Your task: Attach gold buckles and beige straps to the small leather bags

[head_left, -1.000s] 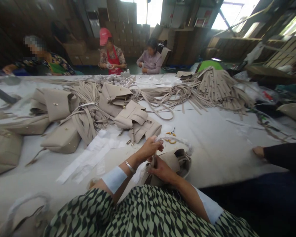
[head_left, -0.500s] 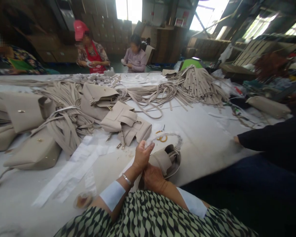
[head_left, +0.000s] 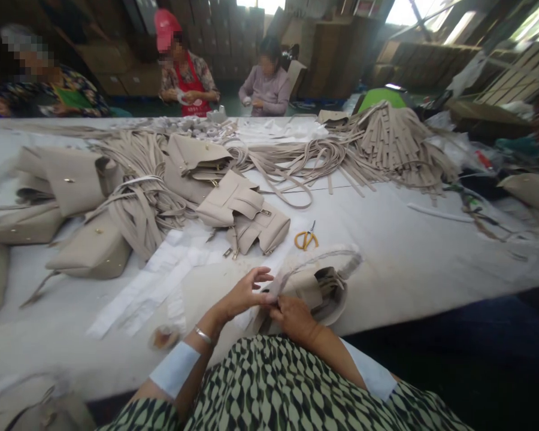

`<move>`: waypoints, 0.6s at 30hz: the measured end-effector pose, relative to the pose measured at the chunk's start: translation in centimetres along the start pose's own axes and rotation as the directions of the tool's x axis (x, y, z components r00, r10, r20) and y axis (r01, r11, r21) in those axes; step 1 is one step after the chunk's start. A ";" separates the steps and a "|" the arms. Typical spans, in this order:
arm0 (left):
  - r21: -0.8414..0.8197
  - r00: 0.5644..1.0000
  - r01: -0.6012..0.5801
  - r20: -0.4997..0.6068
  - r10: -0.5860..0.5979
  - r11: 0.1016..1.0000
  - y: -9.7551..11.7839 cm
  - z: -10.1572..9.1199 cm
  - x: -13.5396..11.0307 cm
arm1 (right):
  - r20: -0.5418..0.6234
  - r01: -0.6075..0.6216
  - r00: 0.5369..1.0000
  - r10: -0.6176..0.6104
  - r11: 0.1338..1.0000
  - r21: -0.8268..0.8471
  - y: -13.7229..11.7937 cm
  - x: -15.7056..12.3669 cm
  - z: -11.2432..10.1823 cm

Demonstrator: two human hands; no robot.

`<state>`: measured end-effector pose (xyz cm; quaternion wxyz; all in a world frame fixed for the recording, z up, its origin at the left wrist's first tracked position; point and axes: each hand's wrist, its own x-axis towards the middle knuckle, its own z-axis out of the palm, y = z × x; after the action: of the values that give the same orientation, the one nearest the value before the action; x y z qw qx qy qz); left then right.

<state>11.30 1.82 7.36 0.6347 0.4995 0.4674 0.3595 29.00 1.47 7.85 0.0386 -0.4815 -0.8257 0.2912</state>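
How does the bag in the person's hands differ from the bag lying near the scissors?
The held bag is open, its mouth showing; the bag by the scissors lies flat with its flap closed. The left hand and right hand grip the first; nobody touches the second. Both are beige.

head-worn camera, looking forward and down across the table (head_left: 399,263); wearer's hands close below, seated workers far opposite.
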 end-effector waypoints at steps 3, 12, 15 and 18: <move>-0.215 0.999 -0.018 -0.044 0.009 0.976 1.3 -0.3 0.3 | 0.029 0.015 0.999 -0.014 0.999 -0.041 0.3 0.3 0.1; 0.203 0.945 -0.117 -0.277 0.171 0.972 1.9 5.9 2.8 | 0.030 -0.016 0.999 0.021 0.988 -0.154 0.7 -0.3 0.6; 0.345 0.889 -0.084 -0.399 0.227 0.935 0.0 6.6 2.3 | 0.054 -0.011 0.998 0.019 0.990 -0.139 0.9 -1.1 0.9; 0.565 0.882 -0.042 -0.367 0.296 0.824 -1.5 6.3 1.8 | 0.071 0.015 0.997 -0.006 0.993 -0.121 0.7 -1.4 1.2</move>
<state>17.84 1.24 5.88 0.3103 0.6042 0.6328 0.3719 29.89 0.07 6.81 -0.0183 -0.4682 -0.8453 0.2568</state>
